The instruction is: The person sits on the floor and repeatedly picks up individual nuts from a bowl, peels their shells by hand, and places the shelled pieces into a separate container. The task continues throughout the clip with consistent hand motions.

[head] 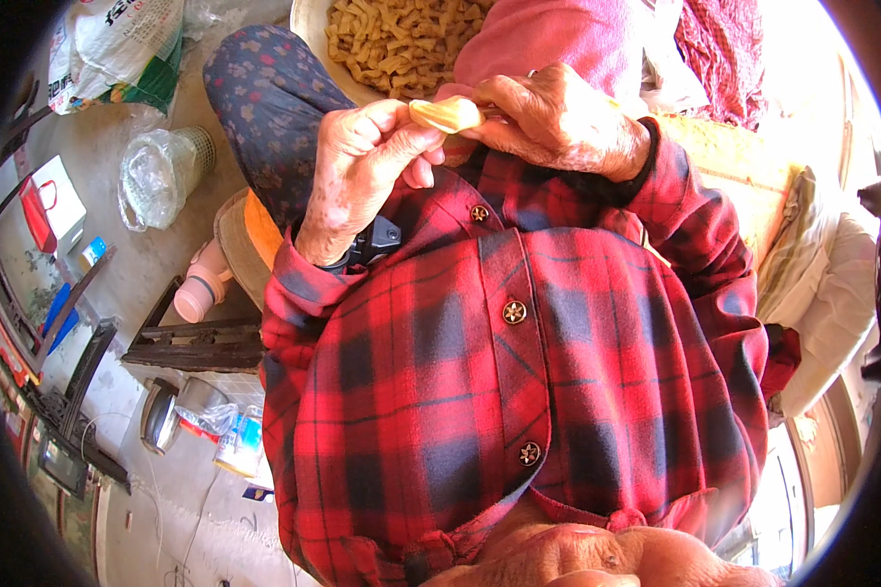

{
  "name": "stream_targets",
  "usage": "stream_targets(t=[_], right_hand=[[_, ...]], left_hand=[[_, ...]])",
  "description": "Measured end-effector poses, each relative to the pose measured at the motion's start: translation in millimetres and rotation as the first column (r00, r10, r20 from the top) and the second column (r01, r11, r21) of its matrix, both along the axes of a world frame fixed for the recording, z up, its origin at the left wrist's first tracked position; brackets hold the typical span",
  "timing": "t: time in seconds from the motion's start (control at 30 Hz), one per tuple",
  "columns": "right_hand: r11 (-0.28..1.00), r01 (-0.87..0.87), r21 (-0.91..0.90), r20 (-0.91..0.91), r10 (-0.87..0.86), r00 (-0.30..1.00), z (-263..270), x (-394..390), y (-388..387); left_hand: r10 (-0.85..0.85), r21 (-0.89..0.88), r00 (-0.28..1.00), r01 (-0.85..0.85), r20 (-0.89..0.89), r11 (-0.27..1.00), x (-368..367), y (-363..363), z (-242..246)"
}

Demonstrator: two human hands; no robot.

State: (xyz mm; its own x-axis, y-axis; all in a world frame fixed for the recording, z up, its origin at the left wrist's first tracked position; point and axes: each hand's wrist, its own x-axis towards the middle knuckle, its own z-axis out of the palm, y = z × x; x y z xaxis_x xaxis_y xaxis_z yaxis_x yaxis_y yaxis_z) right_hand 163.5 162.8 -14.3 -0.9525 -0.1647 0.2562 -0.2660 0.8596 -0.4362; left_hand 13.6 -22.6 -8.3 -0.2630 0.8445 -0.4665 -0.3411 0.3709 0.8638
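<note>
My left hand (pixel 367 158) pinches a pale yellow, smooth, curved piece of food (pixel 446 115) between thumb and fingers. Its exact kind cannot be told. At the other end of the piece, my right hand (pixel 550 121) has its fingers bent close against it. Something thin and dark shows at those fingertips, mostly hidden, so I cannot make out what it is. Just beyond both hands, a pale basin (pixel 310 22) stands at my knees. It holds many yellow-brown food strips (pixel 404 48).
To the left are a printed woven sack (pixel 117 55), a basket lined with clear plastic (pixel 165 172) and a pink bottle (pixel 204 282) beside a dark wooden frame (pixel 191 341). Pink cloth (pixel 550 37) covers my right leg. A yellowish wooden surface (pixel 734 161) lies at the right.
</note>
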Motion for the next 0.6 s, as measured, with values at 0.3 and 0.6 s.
stream_targets(t=[0.3,0.6], right_hand=[[0.895,0.041,-0.445,0.174,0.041,0.984,14.4,6.9,14.0],[0.874,0.036,-0.485,0.232,0.089,0.969,15.3,16.9,14.2]], left_hand=[[-0.128,0.072,0.977,0.141,-0.169,0.987,-12.1,-15.4,7.7],[-0.148,0.198,0.92,0.231,-0.363,0.953,-26.7,-30.0,9.1]])
